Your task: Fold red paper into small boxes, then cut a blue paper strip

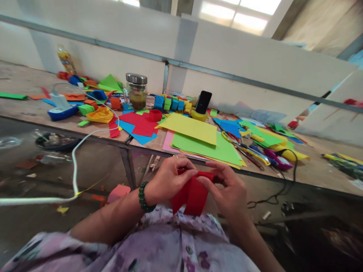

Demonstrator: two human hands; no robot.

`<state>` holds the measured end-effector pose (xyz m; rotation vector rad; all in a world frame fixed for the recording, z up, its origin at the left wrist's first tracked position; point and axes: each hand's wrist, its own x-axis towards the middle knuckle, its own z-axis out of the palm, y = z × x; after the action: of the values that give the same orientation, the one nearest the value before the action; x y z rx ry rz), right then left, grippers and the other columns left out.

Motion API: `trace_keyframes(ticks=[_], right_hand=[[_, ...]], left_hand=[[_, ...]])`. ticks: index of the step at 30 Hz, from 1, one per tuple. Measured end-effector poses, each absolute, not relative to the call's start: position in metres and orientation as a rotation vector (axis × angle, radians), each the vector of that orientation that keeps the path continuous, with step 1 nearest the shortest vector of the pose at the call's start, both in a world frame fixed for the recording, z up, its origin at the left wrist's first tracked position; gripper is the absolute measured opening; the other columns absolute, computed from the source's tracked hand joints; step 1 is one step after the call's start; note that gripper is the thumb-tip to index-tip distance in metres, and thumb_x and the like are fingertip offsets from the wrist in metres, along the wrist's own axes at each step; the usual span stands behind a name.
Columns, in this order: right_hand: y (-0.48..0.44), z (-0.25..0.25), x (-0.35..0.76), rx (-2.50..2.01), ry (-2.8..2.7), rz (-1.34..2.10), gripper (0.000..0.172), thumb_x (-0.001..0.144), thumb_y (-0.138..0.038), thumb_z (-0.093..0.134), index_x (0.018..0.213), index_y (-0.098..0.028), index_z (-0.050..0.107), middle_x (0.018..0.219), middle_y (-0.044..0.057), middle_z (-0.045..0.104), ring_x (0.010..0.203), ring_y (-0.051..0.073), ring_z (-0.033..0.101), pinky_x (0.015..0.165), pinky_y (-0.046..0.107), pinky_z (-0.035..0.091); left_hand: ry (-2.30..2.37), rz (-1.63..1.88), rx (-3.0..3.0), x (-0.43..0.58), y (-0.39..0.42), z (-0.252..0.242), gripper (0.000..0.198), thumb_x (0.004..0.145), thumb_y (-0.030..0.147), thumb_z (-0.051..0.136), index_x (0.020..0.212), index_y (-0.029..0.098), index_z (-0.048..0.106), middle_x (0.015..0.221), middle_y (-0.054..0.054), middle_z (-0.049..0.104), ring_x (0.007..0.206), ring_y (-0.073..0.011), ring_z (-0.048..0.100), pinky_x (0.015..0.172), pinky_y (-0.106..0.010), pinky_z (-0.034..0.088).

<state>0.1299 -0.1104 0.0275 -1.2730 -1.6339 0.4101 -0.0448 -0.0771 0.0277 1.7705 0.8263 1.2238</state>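
Observation:
Both my hands hold a folded piece of red paper [193, 194] over my lap, just below the table's front edge. My left hand [167, 179], with a green bead bracelet at the wrist, pinches the paper's top left part. My right hand [228, 189] pinches its top right edge, fingers curled. The paper hangs down between the hands in two folded flaps.
The wooden table [312, 170] carries a stack of yellow, green and pink sheets [198, 139], scissors [244, 147], several small folded paper boxes [170, 102], a glass jar [137, 90], a propped phone [203, 102] and a white cable [75, 158]. Scraps litter the floor.

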Motion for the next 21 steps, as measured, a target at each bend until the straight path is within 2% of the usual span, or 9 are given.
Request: trace_keyframes(ticks=[2,5,9,13,17,19,21], right_hand=[[-0.109,0.029,0.133,-1.247,-1.61,0.562,0.019,0.075,-0.035,0.074,0.085,-0.019,0.069,0.067,0.001,0.07,0.056,0.015,0.063,0.052,0.024,0.052],[-0.109,0.029,0.137,-1.193,-1.572,0.66,0.018,0.077,-0.035,0.073,0.068,-0.019,0.069,0.063,0.002,0.068,0.056,0.015,0.061,0.051,0.024,0.049],[-0.108,0.024,0.14,-1.097,-1.51,0.744,0.019,0.077,-0.031,0.072,0.063,-0.019,0.068,0.062,0.001,0.065,0.057,0.014,0.057,0.053,0.025,0.046],[-0.105,0.023,0.136,-1.119,-1.5,0.797,0.027,0.081,-0.037,0.066,0.062,-0.018,0.063,0.056,-0.001,0.058,0.052,0.012,0.05,0.047,0.023,0.041],[-0.106,0.026,0.13,-1.239,-1.663,0.547,0.029,0.081,-0.038,0.065,0.061,-0.019,0.059,0.051,-0.003,0.055,0.045,0.01,0.045,0.043,0.022,0.036],[-0.106,0.025,0.128,-1.245,-1.684,0.289,0.027,0.081,-0.035,0.066,0.061,-0.019,0.06,0.051,-0.003,0.057,0.046,0.011,0.048,0.046,0.023,0.039],[-0.105,0.022,0.127,-1.231,-1.689,0.187,0.021,0.081,-0.033,0.066,0.064,-0.02,0.063,0.055,-0.002,0.063,0.048,0.012,0.053,0.049,0.023,0.042]], left_hand=[[0.837,1.28,1.802,-0.046,-0.08,0.028,0.015,0.082,0.014,0.06,0.067,0.013,0.064,0.068,-0.002,0.063,0.065,-0.0106,0.054,0.062,-0.021,0.04],[0.832,1.321,1.809,-0.049,-0.083,0.029,0.016,0.082,0.014,0.06,0.066,0.013,0.063,0.068,-0.002,0.061,0.065,-0.0109,0.054,0.063,-0.022,0.04],[0.787,1.249,1.749,-0.05,-0.084,0.03,0.017,0.08,0.018,0.062,0.064,0.013,0.062,0.065,-0.002,0.06,0.063,-0.0109,0.052,0.06,-0.022,0.039],[0.78,1.216,1.678,-0.05,-0.082,0.029,0.018,0.08,0.021,0.062,0.064,0.013,0.061,0.064,-0.001,0.06,0.062,-0.0108,0.052,0.059,-0.022,0.039],[0.815,1.263,1.668,-0.051,-0.082,0.027,0.019,0.08,0.021,0.062,0.063,0.013,0.06,0.063,-0.001,0.06,0.062,-0.0107,0.051,0.059,-0.022,0.038],[0.822,1.284,1.671,-0.051,-0.082,0.026,0.019,0.08,0.021,0.062,0.063,0.013,0.06,0.063,-0.001,0.06,0.062,-0.0108,0.051,0.059,-0.022,0.038],[0.841,1.301,1.671,-0.052,-0.082,0.026,0.019,0.08,0.02,0.061,0.063,0.013,0.06,0.063,-0.001,0.06,0.062,-0.011,0.051,0.059,-0.022,0.039]])
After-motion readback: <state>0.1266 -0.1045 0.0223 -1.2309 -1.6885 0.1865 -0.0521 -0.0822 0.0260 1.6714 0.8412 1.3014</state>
